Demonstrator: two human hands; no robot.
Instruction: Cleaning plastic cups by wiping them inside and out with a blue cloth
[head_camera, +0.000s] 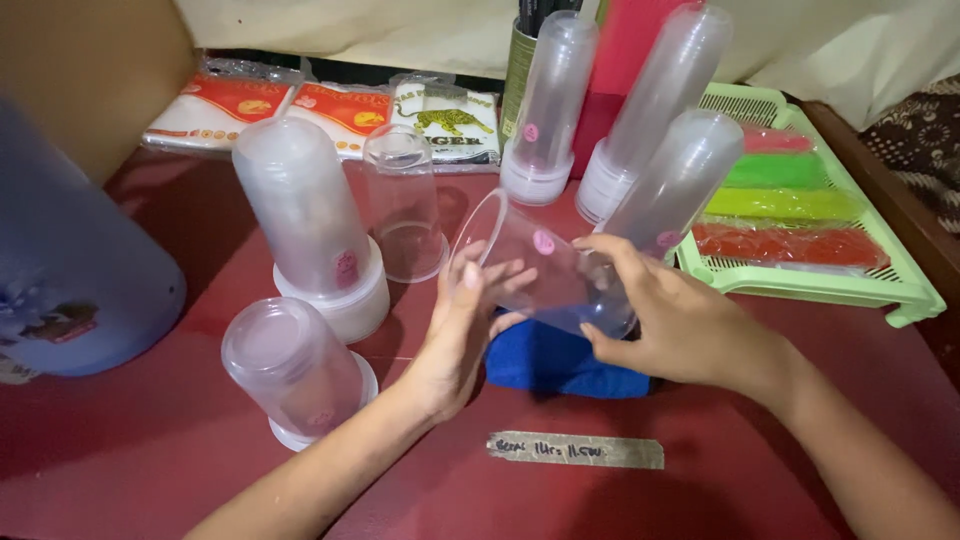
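A clear plastic cup (545, 272) lies on its side between my two hands, its mouth turned to the left. My left hand (462, 325) is at the cup's open rim, fingers on the rim and wall. My right hand (668, 322) grips the cup's bottom end. Under the cup lies a folded blue cloth (560, 362) on the dark red table (150, 450). Several stacks of upside-down clear cups stand around: one at the front left (292, 368), a taller one behind it (308, 225), a single cup (402, 200), and three stacks further back (548, 105).
A light green tray (905, 290) at the right holds red, green and pink packs. A large blue container (70, 260) stands at the left. Flat printed packets (345, 110) lie at the back. A strip of tape (575, 450) is stuck to the table near me.
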